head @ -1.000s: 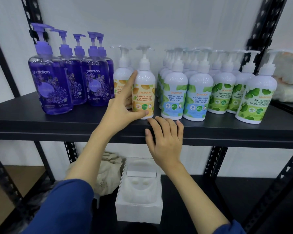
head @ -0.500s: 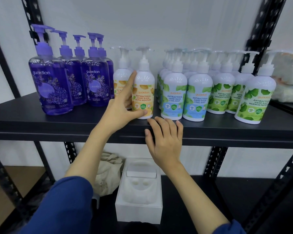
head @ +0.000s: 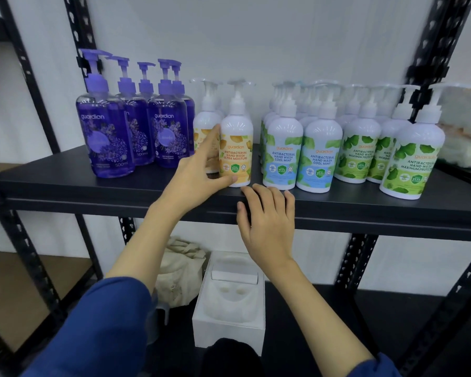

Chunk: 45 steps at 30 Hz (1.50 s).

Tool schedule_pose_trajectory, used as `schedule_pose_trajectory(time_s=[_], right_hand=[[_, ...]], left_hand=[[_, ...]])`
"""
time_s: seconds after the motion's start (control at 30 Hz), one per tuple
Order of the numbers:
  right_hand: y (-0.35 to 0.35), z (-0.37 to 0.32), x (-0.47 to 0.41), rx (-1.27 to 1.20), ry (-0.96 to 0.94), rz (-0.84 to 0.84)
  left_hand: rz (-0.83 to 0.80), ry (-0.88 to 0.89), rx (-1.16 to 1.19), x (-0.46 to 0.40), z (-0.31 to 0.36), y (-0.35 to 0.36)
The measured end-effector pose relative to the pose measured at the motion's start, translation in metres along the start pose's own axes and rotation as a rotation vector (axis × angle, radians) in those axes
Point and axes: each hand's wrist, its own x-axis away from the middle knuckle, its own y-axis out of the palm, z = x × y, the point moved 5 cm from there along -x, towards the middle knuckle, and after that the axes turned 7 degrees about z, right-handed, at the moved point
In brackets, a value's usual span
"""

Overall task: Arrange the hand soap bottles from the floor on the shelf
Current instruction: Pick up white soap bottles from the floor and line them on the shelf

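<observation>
Left hand [head: 195, 176] pinches the orange-label bottle [head: 236, 144] low on its left side, thumb at the base front, index finger up the side, other fingers hidden behind; the bottle stands upright near the front edge of the shelf [head: 65, 183], directly right of the palm, long axis vertical. Right hand [head: 267, 216] holds nothing, fingers curled loosely over the shelf lip just below and right of the bottle. Left is the nearer hand; any nudge probably goes toward the blue-label bottles [head: 283, 156] just beside it.
</observation>
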Motion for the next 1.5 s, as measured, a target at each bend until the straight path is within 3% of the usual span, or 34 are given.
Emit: schedule_pose_trajectory(time_s=[0.13, 0.23, 0.5, 0.7, 0.93, 1.07, 1.23, 1.33, 1.5], right_hand=[[-0.013, -0.008, -0.006, -0.169, 0.066, -0.002], [-0.024, -0.038, -0.006, -0.353, 0.008, -0.008], [0.009, -0.169, 0.037, -0.533, -0.121, -0.609], [0.011, -0.282, 0.094, -0.744, -0.302, -0.763], [0.004, -0.399, 0.175, -0.996, -0.434, -0.843], [0.003, -0.452, 0.240, -1.049, -0.551, -0.997], [0.014, -0.497, 0.337, -0.978, -0.691, -1.199], [0.024, -0.512, 0.401, -0.857, -0.807, -1.413], [0.052, -0.523, 0.490, -0.750, -0.813, -1.679]], left_hand=[[0.100, 0.064, -0.351, 0.020, 0.002, -0.031], [0.095, -0.011, -0.571, 0.046, -0.008, -0.056], [0.072, -0.365, -0.883, 0.155, -0.057, -0.134], [0.146, -0.669, -1.008, 0.262, -0.104, -0.208], [0.287, -1.005, -0.993, 0.401, -0.167, -0.255], [0.372, -1.215, -0.920, 0.478, -0.202, -0.254], [0.409, -1.510, -0.730, 0.585, -0.250, -0.228], [0.393, -1.710, -0.572, 0.651, -0.276, -0.205], [0.365, -1.907, -0.427, 0.729, -0.318, -0.166]])
